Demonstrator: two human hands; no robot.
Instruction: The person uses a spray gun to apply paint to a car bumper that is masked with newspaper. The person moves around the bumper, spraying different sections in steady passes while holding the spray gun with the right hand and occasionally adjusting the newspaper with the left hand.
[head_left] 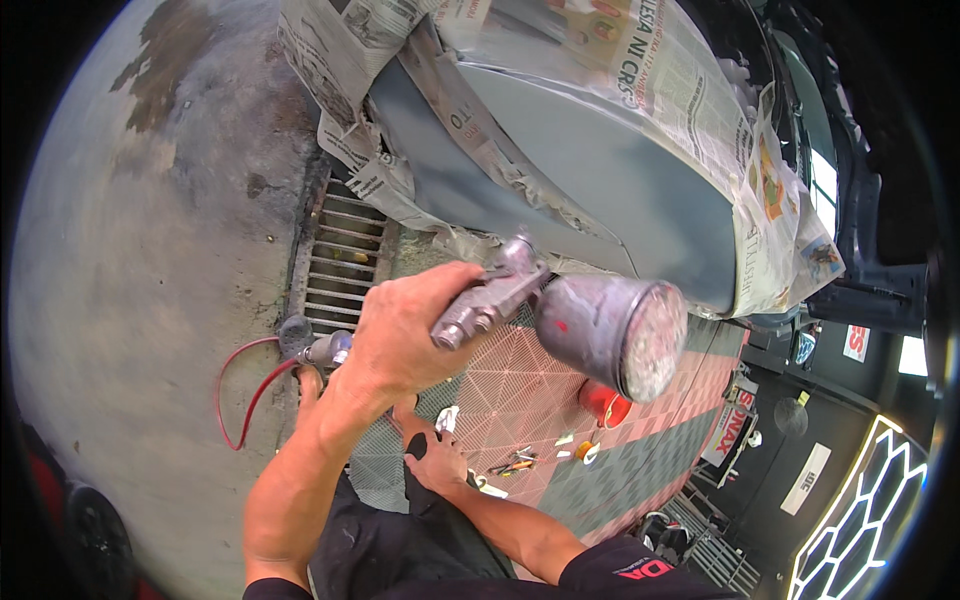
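My left hand (395,335) is closed round the grip of a spray gun (490,305), its back turned up. On the gun's right side sits a grey, paint-stained cup (590,325) with a crusted end. A red air hose (230,390) joins a metal fitting (325,350) below the hand. Beyond the nozzle, apart from it, is a smooth grey car body panel (600,150) edged with masking newspaper (690,90). My right hand (437,462) lies on my leg near the knee, fingers extended and holding nothing; their tips are partly hard to make out.
A metal drain grate (345,250) runs along the concrete floor (150,280) at left. On the red and grey tiles (540,420) stand a red container (605,403), a tape roll (586,452) and several small tools (515,463). Hexagonal lights (860,520) glow at lower right.
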